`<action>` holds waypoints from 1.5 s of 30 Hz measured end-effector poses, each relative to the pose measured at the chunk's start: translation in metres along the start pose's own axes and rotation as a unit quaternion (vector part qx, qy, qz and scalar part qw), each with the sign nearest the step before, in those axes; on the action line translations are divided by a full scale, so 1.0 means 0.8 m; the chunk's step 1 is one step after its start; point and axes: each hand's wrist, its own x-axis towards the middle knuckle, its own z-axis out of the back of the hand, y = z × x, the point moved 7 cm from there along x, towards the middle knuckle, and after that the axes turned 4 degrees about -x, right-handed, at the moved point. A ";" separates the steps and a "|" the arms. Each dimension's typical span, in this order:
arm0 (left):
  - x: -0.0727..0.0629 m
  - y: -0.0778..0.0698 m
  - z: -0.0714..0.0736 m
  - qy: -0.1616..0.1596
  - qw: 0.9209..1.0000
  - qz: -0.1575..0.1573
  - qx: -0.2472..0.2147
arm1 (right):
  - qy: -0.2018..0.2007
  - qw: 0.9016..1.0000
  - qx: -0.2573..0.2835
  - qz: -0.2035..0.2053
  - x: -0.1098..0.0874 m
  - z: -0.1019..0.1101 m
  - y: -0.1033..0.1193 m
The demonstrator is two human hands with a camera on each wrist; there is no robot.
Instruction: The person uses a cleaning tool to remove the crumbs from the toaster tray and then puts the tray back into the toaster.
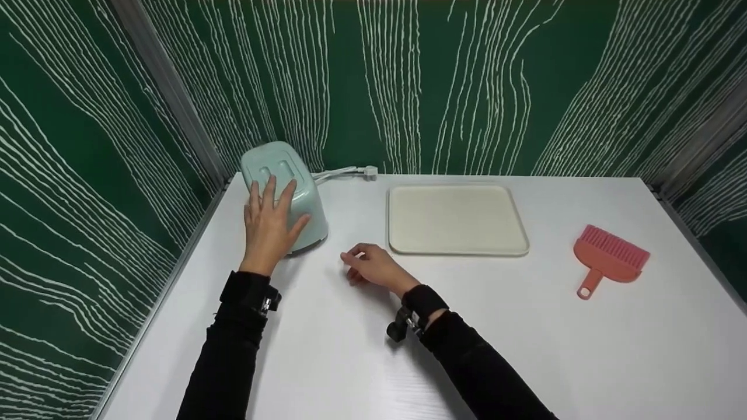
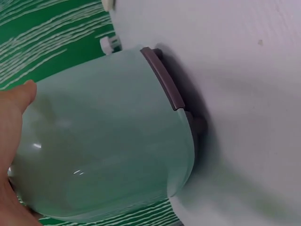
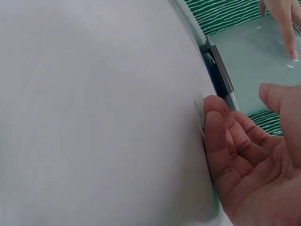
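A mint-green toaster (image 1: pixel 312 213) with two oval recesses in its top stands at the table's back left corner. My left hand (image 1: pixel 269 224) lies on its top and near side, fingers spread and thumb apart. In the left wrist view, the toaster's smooth side (image 2: pixel 103 127) fills much of the picture, a brown strip (image 2: pixel 163 79) along its base. To the right of the toaster, my right hand (image 1: pixel 373 265) hovers low over the table, its fingers loosely curled around nothing. The right wrist view shows that hand's palm (image 3: pixel 263 188) with the toaster beyond.
A white cord with a plug (image 1: pixel 370 172) runs from behind the toaster along the back edge. A cream tray (image 1: pixel 458 220) lies at the back middle of the white table (image 1: pixel 525 338). Farther right is an orange dustpan (image 1: pixel 601 263) with a pink brush (image 1: pixel 615 245).
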 end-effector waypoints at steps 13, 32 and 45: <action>-0.004 0.000 -0.006 -0.027 0.999 -0.017 0.030 | -0.005 0.998 0.058 -0.021 0.030 -0.039 0.010; -0.002 0.001 -0.006 -0.050 0.998 -0.020 0.037 | 0.001 0.981 0.188 -0.046 0.062 -0.073 0.021; -0.001 0.003 -0.009 -0.040 0.999 -0.006 0.030 | 0.021 0.972 0.230 -0.041 0.075 -0.089 0.026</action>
